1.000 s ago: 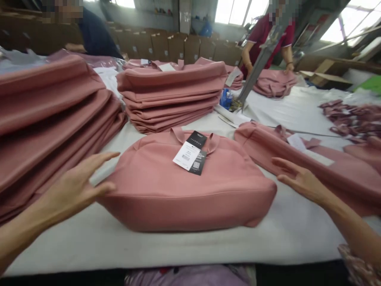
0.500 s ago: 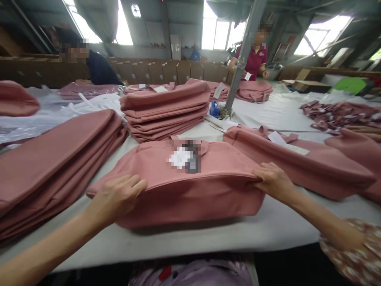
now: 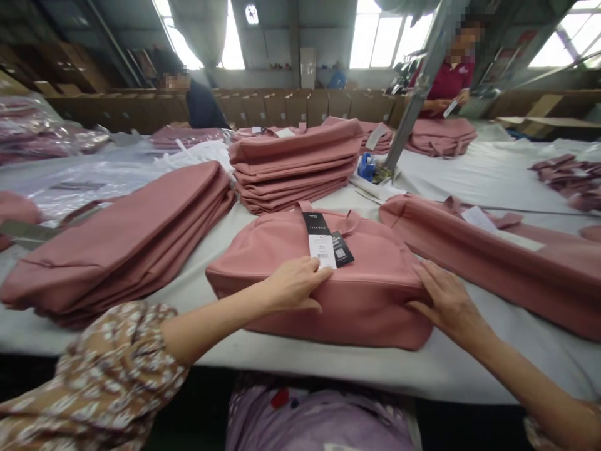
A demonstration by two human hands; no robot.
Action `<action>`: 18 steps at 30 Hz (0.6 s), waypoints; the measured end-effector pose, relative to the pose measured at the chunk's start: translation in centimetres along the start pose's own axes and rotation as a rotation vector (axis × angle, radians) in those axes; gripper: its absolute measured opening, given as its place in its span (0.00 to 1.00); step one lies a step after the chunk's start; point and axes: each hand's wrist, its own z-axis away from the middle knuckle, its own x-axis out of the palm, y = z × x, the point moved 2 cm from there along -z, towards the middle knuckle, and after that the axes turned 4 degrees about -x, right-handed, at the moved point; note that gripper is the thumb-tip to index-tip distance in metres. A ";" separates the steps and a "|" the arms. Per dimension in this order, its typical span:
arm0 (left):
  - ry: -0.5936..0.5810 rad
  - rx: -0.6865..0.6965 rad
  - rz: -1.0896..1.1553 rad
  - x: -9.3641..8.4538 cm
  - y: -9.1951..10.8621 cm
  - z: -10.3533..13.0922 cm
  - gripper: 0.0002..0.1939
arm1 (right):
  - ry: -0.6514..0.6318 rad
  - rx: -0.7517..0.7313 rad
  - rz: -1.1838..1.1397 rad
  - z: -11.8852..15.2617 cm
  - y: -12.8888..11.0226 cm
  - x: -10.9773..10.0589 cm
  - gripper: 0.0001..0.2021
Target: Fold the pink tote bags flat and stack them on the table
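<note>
In front of me a pink handbag (image 3: 282, 250) lies on the white-covered table, its base seam facing me. Black and white paper hang tags (image 3: 323, 252) rest on its upper side, near the looped handles (image 3: 347, 222). My left hand (image 3: 298, 282) lies over the middle of the front seam, fingertips at the lower edge of the white tag and thumb held apart. At the bag's right corner, my right hand (image 3: 441, 297) rests with fingers stretched along the top and thumb spread below. Neither hand is closed round the bag.
Flat pink bags are stacked at the left (image 3: 141, 232) and behind (image 3: 295, 156). Another pink bag (image 3: 469, 250) lies at right. A metal post (image 3: 413, 119) rises beside a blue tape dispenser (image 3: 366, 168). Two people work across the table before a row of cartons (image 3: 282, 109).
Both hands have let go of the front seam they were pinching. My left hand has moved right to the bag's middle, and the seam has relaxed. The camera has turned left.
</note>
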 end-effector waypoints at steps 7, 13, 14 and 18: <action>-0.225 0.185 0.026 0.1 1.7 -5.9 0.36 | -0.428 -0.595 -0.353 -0.2 -11.7 -1.2 0.26; -0.027 0.240 -0.093 4.6 5.3 -1.6 0.28 | -0.667 -0.233 -0.457 1.8 -9.5 6.7 0.31; -0.011 0.214 -0.105 6.1 5.8 -0.7 0.28 | -0.667 -0.188 -0.444 2.2 -9.1 7.6 0.31; 0.020 0.100 -0.095 11.6 5.7 0.7 0.33 | -0.631 -0.119 -0.405 2.7 -9.1 9.2 0.27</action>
